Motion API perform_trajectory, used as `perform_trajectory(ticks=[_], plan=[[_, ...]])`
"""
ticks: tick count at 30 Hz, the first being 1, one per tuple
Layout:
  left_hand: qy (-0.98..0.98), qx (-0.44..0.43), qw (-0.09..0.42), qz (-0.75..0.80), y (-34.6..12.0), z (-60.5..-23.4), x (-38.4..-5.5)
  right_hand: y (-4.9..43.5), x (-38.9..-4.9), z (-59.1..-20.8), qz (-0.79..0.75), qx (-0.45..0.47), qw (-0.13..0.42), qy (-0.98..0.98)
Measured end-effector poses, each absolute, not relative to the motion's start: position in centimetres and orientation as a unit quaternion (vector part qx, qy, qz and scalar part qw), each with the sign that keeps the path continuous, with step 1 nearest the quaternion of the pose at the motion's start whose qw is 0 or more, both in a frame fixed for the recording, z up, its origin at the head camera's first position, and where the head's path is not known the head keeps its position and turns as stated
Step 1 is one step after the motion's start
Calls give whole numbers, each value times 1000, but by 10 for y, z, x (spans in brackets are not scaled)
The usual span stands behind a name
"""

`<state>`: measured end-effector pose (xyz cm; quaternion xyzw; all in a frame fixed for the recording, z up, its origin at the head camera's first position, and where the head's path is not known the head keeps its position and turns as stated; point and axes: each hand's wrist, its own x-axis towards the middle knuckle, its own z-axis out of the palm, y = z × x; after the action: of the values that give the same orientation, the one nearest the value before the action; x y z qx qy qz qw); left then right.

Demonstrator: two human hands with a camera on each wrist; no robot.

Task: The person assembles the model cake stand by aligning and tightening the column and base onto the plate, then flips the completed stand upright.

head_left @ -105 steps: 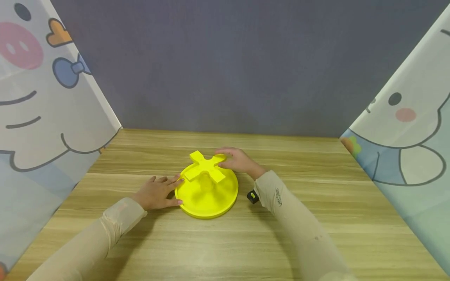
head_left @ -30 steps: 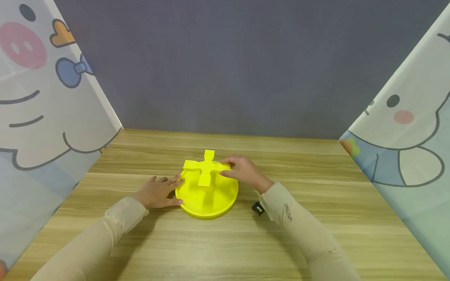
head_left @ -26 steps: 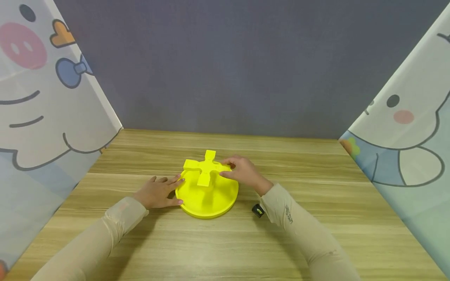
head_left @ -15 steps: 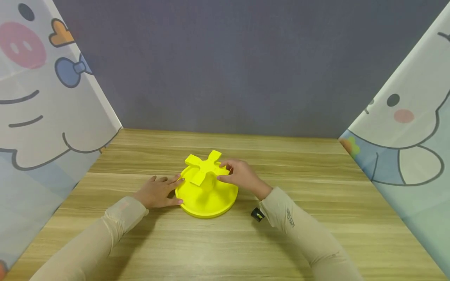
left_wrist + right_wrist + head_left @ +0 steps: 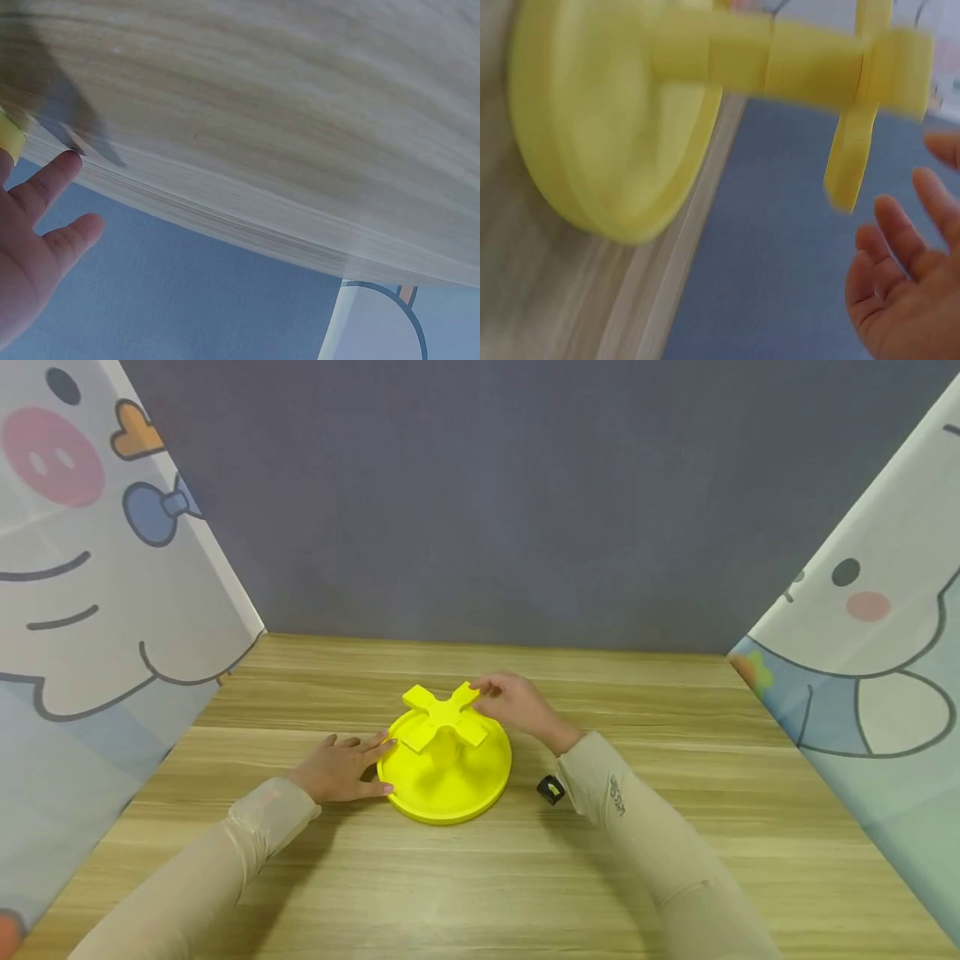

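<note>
A bright yellow stand occupies the middle of the table. Its round base [image 5: 480,787] has a raised rim, and a thick post [image 5: 735,56] carries a four-armed cross [image 5: 445,713] on top. My left hand [image 5: 339,770] lies at the base's left edge, fingers spread and tips touching the rim. In the left wrist view only part of that hand [image 5: 30,255] and a sliver of yellow show. My right hand [image 5: 519,703] is beside the cross's far right arm. The right wrist view shows this hand [image 5: 919,292] with loosely bent fingers and a gap between them and the cross.
Wood-grain table [image 5: 450,893] surrounds the base. A dark grey wall [image 5: 480,510] rises behind its far edge, with cartoon-printed panels [image 5: 67,577] slanting at both sides. A small black block [image 5: 551,789] sits beside the right cuff.
The cross has turned clockwise on its post. My right hand followed one arm toward me, then came off it and moved back up to the far right arm. My left hand stayed at the rim.
</note>
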<state>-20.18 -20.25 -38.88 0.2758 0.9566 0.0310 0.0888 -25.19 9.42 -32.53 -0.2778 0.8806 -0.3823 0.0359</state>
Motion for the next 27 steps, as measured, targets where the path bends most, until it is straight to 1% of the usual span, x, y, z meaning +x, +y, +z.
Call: perform_trajectory(ticks=[2, 5, 7, 10, 13, 19, 27], plan=[[957, 275, 90, 29, -203, -388, -202, 93, -262, -323, -374, -301, 50, 876], [957, 274, 95, 29, -202, -388, -202, 90, -274, -321, -358, -324, 94, 871], [957, 273, 98, 29, -202, -388, -202, 88, -279, -321, -349, -330, 119, 869], [957, 273, 97, 29, -203, -389, -203, 84, -283, -322, -331, -326, 138, 875], [956, 275, 93, 27, -203, -390, -204, 83, -283, -323, -294, -326, 130, 889], [957, 275, 93, 27, -202, -391, -207, 87, -276, -321, -222, -347, 78, 908], [956, 276, 93, 40, -204, -391, -204, 85, -257, -324, -178, -313, 45, 932]])
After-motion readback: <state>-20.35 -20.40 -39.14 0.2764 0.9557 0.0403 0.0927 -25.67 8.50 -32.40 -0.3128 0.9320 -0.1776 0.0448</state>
